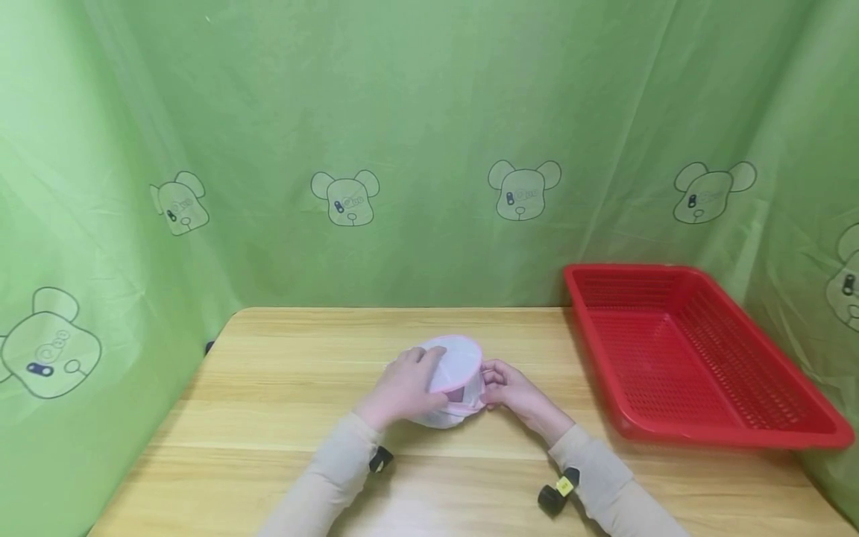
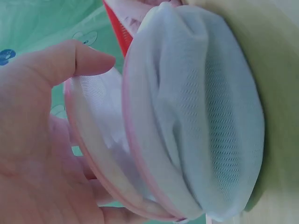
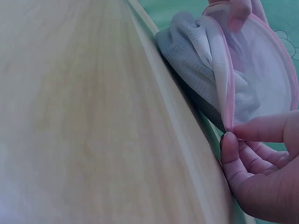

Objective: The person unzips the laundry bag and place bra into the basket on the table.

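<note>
A white mesh laundry bag with pink zipper trim lies on the table, its round lid partly lifted. My left hand holds the lid edge, thumb on one side and fingers on the other. In the left wrist view, a gap shows between the lid and the rumpled body of the bag. At the bag's right side, my right hand pinches the pink zipper edge between thumb and forefinger. Something pinkish shows inside the opening; I cannot tell what it is.
A red plastic basket with slotted sides stands on the right of the wooden table. Green curtains with bear-head prints hang behind and on both sides. Small black devices are strapped to both wrists.
</note>
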The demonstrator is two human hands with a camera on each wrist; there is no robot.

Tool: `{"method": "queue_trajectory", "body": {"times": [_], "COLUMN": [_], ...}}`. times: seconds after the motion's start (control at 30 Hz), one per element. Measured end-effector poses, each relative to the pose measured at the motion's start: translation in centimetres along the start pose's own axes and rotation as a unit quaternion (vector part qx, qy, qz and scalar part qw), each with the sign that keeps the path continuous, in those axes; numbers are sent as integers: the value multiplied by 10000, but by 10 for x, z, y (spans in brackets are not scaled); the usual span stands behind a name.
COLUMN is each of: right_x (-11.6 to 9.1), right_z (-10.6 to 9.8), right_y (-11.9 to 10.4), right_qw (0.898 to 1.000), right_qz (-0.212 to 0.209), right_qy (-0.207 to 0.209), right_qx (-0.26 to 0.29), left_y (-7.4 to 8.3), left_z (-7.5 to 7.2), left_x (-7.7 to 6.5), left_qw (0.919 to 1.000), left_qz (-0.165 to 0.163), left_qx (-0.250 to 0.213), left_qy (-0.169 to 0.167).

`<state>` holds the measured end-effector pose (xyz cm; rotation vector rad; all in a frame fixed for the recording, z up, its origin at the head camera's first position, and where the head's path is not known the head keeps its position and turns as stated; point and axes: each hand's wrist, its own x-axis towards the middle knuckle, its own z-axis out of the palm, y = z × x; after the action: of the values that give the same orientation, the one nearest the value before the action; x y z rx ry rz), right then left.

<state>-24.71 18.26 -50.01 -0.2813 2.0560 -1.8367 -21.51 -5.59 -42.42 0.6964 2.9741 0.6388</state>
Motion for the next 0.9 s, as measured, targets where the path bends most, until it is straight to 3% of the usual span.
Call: {"method": "queue_trajectory", "body": {"times": [0.43, 0.7, 0.9], "right_x": [1, 0, -1], "right_z": [1, 1, 1], "right_y": [0, -2, -3], "right_qw": [10000, 10000, 10000], "right_qz": [-18, 28, 29], "right_qy": [-36, -3, -21], "right_qx": [19, 22, 27], "left_y": [-8, -12, -14], "left_z": [-13, -18, -19], "left_x": [1, 1, 1], "left_qw": [9991, 9967, 9963], "left_qz": [21, -140, -201], "left_qx": [-361, -706, -675], "left_qy": [224, 379, 493]}}
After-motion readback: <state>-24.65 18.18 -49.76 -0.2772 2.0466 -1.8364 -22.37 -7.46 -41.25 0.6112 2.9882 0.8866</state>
